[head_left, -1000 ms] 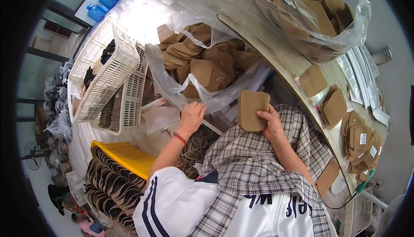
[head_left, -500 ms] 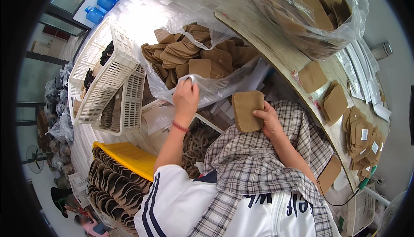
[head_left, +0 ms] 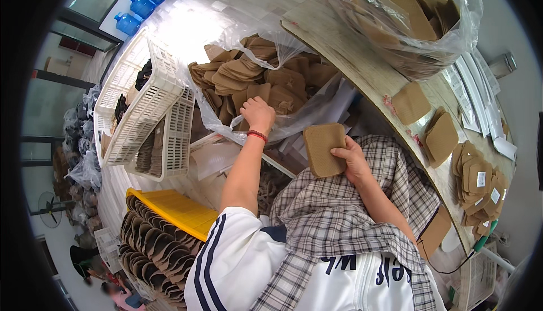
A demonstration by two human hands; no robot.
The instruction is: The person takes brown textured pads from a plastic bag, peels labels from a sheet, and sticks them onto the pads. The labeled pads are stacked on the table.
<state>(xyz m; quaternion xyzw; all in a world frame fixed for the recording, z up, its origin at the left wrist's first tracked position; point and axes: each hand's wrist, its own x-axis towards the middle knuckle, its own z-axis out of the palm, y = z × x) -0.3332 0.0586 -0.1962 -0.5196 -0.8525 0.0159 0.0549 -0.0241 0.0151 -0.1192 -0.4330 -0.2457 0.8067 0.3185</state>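
Note:
My right hand [head_left: 355, 158] is closed around one edge of a tan, rounded-rectangle pad [head_left: 324, 149] with a textured face, thumb on top, above my lap. It looks thick, perhaps several layers. My left hand [head_left: 259, 114] reaches over the near rim of a large clear plastic bag [head_left: 210, 120]. Its fingers are curled down against the loose tan pads [head_left: 237, 73] heaped inside. The fingertips are partly hidden, so what they grip cannot be made out. A red bracelet circles that wrist.
White plastic crates [head_left: 133, 113] stand left of the bag. A yellow bin [head_left: 175, 209] sits beside rows of dark curved pieces [head_left: 153, 243]. Along the right, a worktable [head_left: 334, 34] carries another filled clear bag [head_left: 407, 45], loose pads [head_left: 412, 103] and labelled stacks [head_left: 475, 175].
My left hand has moved right and slightly forward, from the bag's near rim onto the pads. My right hand still holds its pad in nearly the same place.

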